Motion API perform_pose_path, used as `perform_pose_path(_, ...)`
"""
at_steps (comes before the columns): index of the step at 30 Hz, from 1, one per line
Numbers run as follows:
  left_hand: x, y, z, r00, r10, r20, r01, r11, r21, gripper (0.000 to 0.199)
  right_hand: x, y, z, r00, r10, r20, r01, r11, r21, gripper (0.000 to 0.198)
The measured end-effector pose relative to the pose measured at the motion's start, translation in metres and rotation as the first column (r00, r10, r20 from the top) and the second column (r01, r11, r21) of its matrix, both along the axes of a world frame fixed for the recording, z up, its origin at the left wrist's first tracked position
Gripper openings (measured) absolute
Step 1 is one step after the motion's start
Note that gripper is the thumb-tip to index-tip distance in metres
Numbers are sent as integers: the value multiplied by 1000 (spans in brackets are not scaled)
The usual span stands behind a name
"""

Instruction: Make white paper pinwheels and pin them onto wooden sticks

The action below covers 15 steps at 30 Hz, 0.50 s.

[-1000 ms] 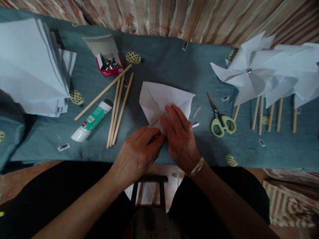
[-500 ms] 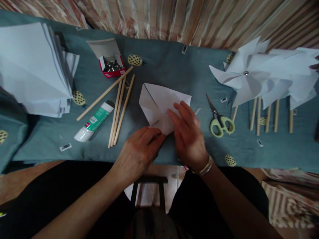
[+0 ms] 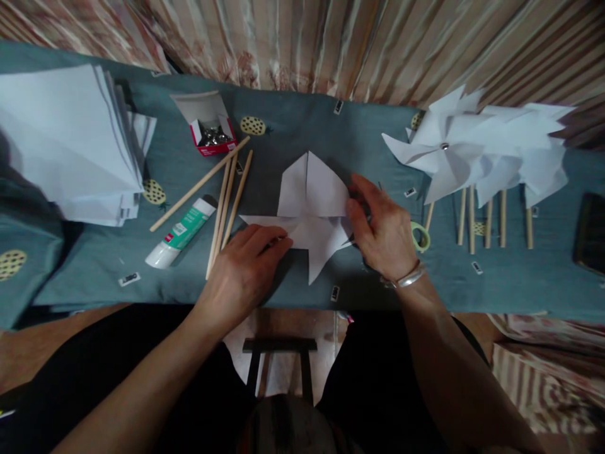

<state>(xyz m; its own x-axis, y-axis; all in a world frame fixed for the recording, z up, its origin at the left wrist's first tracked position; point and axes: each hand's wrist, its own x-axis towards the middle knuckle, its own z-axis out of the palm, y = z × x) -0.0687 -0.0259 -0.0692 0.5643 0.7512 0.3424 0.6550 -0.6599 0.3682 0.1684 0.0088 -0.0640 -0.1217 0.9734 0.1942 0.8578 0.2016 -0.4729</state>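
Note:
A white paper pinwheel sheet (image 3: 314, 230), cut in from its corners, lies on the cloth before me with its flaps partly raised. My left hand (image 3: 248, 261) has thumb and forefinger closed on its lower left edge. On the other side, my right hand (image 3: 380, 230) rests against the right edge, fingers curved and apart. Part of the right flap is hidden under that hand. Green-handled scissors (image 3: 420, 237) lie just beyond my right hand, mostly covered by it.
Left of the paper are wooden sticks (image 3: 225, 211), a glue stick (image 3: 180, 233) and an open red box (image 3: 213, 135) of metal pins. A paper stack (image 3: 70, 145) lies far left. Several finished pinwheels (image 3: 444, 146) on sticks lie right. A dark phone-like object (image 3: 590, 233) is at the right edge.
The paper has turned and its flaps have spread out. My right hand has moved right to the sheet's edge, partly covering the scissors. My left hand has shifted slightly left.

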Motion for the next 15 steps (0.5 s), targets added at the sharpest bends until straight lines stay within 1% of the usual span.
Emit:
perform_pose_path(4,-7,11,-2,999,40,-7,-40,999,29,23,8,-11,2,979,-137,-150,126,989,-81,36)
perform_pose_path(6,-8,16,-1,999,51,1,-51,998,24,23,9,-17,3,964,-166,-207,139,980,-140,33)
perform_pose_path(9,-7,21,2,997,75,27,-76,996,52,23,8,-28,5,940,-185,-286,115,963,-245,32)
perform_pose_path(12,-4,20,6,994,81,75,-89,990,107,18,5,-38,6,910,-199,-363,63,933,-354,37)
perform_pose_path(14,-1,16,8,993,43,109,-54,993,107,15,4,-42,5,890,-200,-409,19,914,-406,40)
perform_pose_path(15,1,12,8,993,11,119,-21,996,86,17,3,-44,4,882,-200,-427,2,908,-420,40)
